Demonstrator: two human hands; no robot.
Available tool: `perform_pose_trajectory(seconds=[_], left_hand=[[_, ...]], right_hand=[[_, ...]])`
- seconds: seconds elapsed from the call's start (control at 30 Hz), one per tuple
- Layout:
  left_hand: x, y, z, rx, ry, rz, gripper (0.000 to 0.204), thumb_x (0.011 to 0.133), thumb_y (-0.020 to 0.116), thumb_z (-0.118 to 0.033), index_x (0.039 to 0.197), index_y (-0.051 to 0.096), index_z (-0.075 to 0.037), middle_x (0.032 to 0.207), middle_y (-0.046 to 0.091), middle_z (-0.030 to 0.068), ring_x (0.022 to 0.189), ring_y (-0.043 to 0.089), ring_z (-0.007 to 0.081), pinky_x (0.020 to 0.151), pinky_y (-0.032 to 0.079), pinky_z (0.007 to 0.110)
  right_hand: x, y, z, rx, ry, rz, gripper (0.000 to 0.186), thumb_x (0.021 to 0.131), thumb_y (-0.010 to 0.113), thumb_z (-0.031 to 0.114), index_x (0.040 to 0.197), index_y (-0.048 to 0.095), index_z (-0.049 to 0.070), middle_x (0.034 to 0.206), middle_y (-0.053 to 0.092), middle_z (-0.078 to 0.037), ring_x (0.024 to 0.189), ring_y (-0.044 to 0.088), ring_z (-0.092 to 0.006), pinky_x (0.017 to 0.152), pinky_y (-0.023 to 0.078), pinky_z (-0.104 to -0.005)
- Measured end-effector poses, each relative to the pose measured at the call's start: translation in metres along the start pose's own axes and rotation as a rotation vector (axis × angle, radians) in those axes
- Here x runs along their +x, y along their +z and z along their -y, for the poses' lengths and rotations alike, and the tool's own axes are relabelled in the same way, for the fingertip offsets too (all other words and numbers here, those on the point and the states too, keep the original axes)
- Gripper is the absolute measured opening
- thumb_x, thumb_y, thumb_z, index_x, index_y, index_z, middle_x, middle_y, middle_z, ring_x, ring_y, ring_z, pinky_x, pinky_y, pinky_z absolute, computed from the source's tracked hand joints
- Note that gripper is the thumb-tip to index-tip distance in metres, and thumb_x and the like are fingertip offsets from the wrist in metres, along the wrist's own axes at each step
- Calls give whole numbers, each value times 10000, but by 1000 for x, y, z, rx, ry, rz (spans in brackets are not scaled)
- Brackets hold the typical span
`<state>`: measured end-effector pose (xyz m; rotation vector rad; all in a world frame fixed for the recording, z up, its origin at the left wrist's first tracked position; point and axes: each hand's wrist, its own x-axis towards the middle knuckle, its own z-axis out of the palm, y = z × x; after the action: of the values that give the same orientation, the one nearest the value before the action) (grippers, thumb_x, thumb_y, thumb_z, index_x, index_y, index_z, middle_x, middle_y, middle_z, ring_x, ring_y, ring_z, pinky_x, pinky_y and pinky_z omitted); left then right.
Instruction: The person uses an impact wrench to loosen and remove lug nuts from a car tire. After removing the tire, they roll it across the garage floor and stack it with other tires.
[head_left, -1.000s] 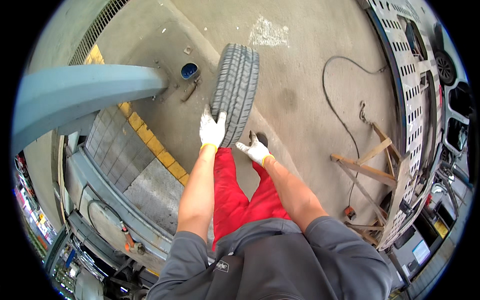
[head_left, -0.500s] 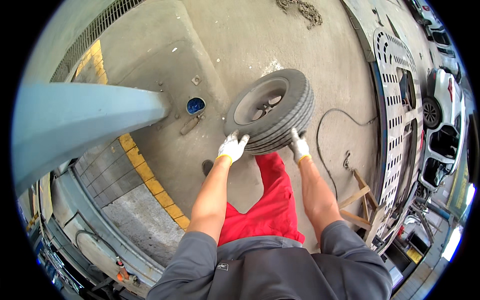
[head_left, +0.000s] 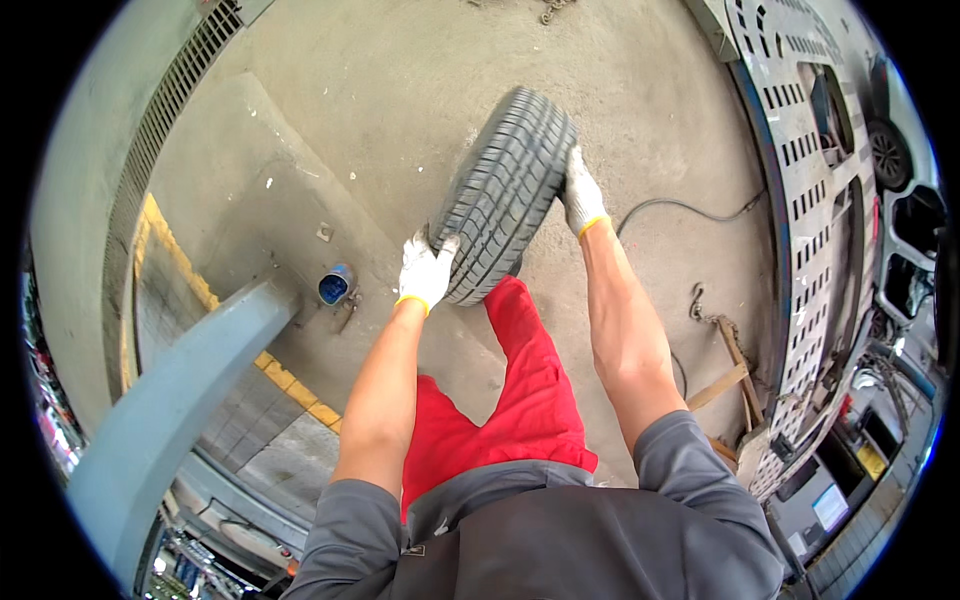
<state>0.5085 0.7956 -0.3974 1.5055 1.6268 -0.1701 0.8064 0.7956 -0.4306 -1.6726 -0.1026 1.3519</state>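
Observation:
A black treaded tyre (head_left: 505, 190) stands on edge, leaning, its tread facing up toward me and its wheel face hidden. My left hand (head_left: 425, 270) in a white glove with a yellow cuff is closed on its lower left part. My right hand (head_left: 582, 190), gloved the same way, grips the upper right side. My red-trousered leg is just beneath the tyre.
A blue-grey post (head_left: 180, 400) stands at left beside a blue-filled can (head_left: 335, 287), yellow floor edging (head_left: 295, 390) and a long grate (head_left: 178, 110). At right lie a black hose (head_left: 680, 205), a wooden stand (head_left: 725, 385) and a perforated metal platform (head_left: 800, 230), with a car (head_left: 905, 220) beyond.
The tyre has turned from showing its wheel face half a second ago to showing its tread. My right hand has moved up along it, and my view has shifted with me.

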Motion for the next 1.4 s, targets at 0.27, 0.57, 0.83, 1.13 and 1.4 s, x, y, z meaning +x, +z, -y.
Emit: perform_pose_trajectory(seconds=[0.27, 0.57, 0.83, 1.13, 1.4], left_hand=[[5, 20, -30, -63, -176, -98, 790, 986, 325, -596, 1444, 370, 45, 1430, 444, 300, 1311, 448, 440, 1089, 366, 459], [63, -14, -75, -80, -266, -108, 823, 958, 251, -678, 1461, 372, -38, 1314, 568, 273, 1188, 559, 441, 1003, 428, 495], [133, -82, -99, -185, -360, -6, 903, 941, 144, -720, 1419, 408, -1, 1253, 570, 340, 1192, 528, 493, 1015, 412, 518], [128, -85, -43, -297, -363, 370, 943, 905, 167, -776, 1516, 266, -66, 1406, 453, 304, 1311, 444, 445, 1099, 340, 467], [193, -171, -77, -553, -389, 263, 994, 887, 231, -791, 1548, 201, -49, 1440, 429, 313, 1332, 433, 444, 1116, 337, 443]], right_hand=[[-39, -6, -77, -780, -129, 251, 755, 971, 418, 541, 1526, 278, 48, 1504, 356, -291, 1365, 409, -407, 1128, 343, -420], [-110, 4, -52, -867, 226, 5, 979, 837, 669, 546, 1526, 244, -5, 1523, 350, -264, 1412, 362, -367, 1157, 314, -378], [-58, 73, -12, -927, 70, -124, 943, 859, 614, 588, 1516, 280, 0, 1509, 370, -262, 1399, 372, -373, 1157, 302, -394], [34, 240, 104, -1255, 17, -280, 906, 872, 535, 648, 1503, 336, 28, 1461, 440, -250, 1314, 455, -417, 1114, 352, -442], [109, 242, 190, -1054, -103, -48, 736, 941, 430, 609, 1431, 479, 61, 1380, 532, -253, 1315, 486, -386, 1101, 371, -412]])
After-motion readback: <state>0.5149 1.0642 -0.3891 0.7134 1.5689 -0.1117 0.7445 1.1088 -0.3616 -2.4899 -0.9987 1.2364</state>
